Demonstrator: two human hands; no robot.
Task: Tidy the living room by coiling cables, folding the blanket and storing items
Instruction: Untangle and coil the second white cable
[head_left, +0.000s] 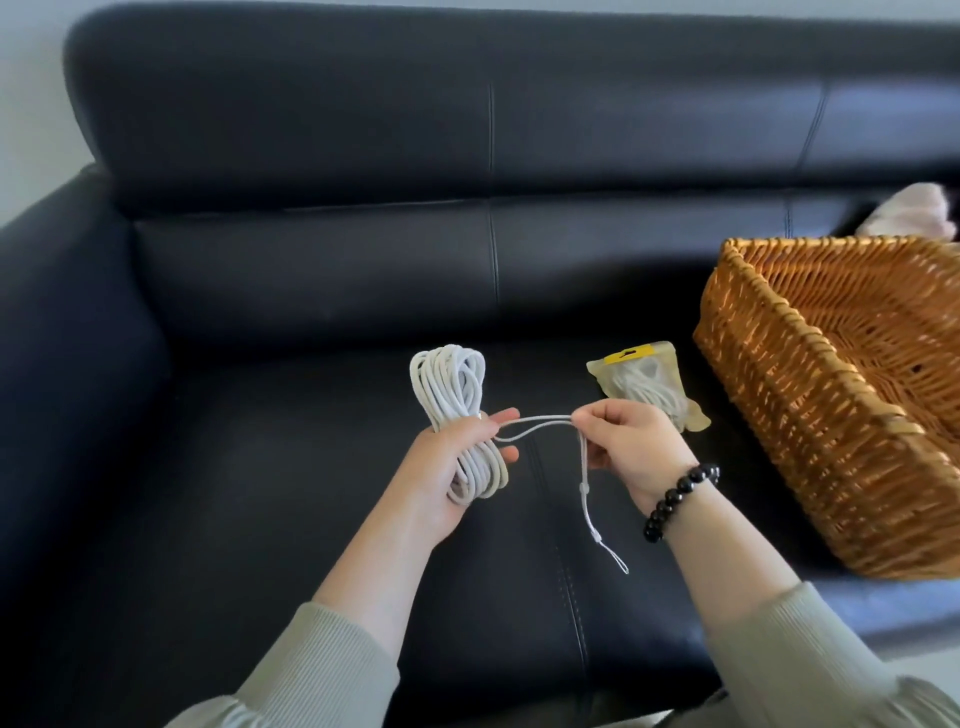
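Now, left hand (431, 473): grips white cable coil (449, 384), upright.
Right hand (634, 447): pinches loose tail (583, 487), rightward of coil.

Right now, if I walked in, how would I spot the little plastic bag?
Look at the black sofa seat, just left of the wicker basket. The plastic bag lies there, just beyond the right hand. Unlike the loose cable coil, it has a yellow strip on top.

white cable coil (451, 410) — black leather sofa (311, 260), woven amber-brown basket (810, 415), black bead bracelet (680, 501)
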